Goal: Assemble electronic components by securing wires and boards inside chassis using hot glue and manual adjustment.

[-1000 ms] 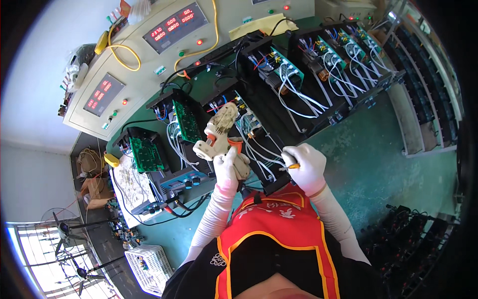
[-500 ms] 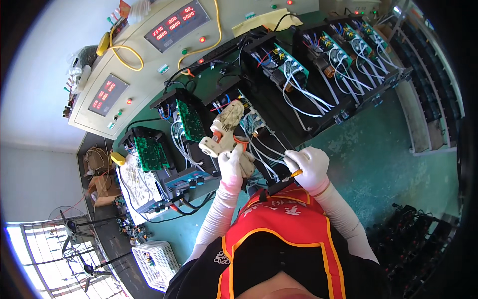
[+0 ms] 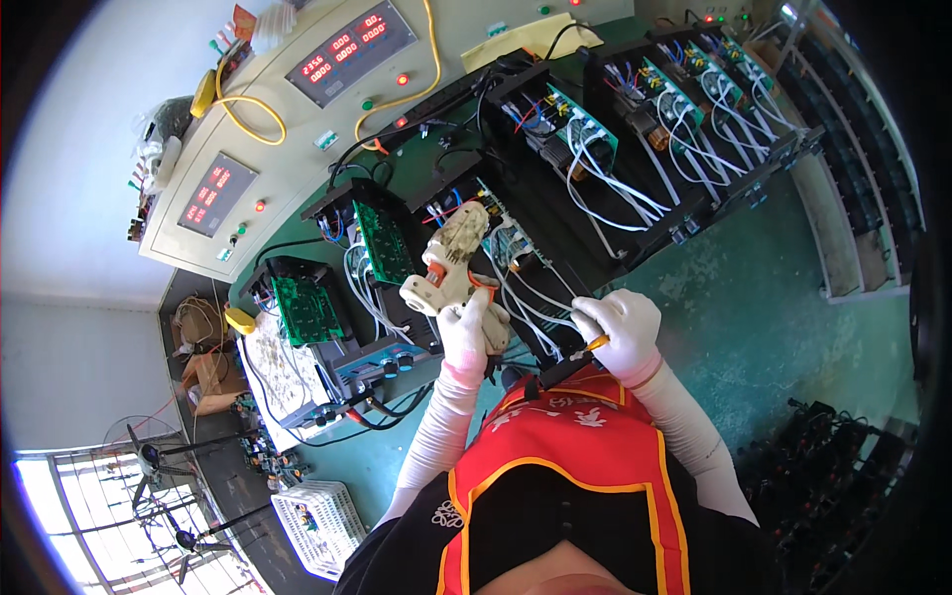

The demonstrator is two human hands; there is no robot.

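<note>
My left hand (image 3: pixel 464 335), in a white glove, is closed on a cream pistol-shaped tool (image 3: pixel 451 260) with dark stains and orange parts. This tool hangs over an open black housing (image 3: pixel 565 248), hiding part of its circuit board (image 3: pixel 511 238). White wires (image 3: pixel 526 302) run from that board toward me. At the housing's near right corner, my white-gloved right hand (image 3: pixel 627 332) is closed round a slim yellow-handled tool (image 3: pixel 597 343). Its working end is hard to make out.
More open housings with green boards (image 3: pixel 380 243) stand left and right on the green bench. Behind them is a beige test console (image 3: pixel 263 109) with red displays and a yellow cable (image 3: pixel 248 117). A white basket (image 3: pixel 322 526) sits lower left; metal racking (image 3: pixel 843 233) is at right.
Both hands keep their hold and have barely shifted. The whole view has moved slightly, and some display readings on the console differ.
</note>
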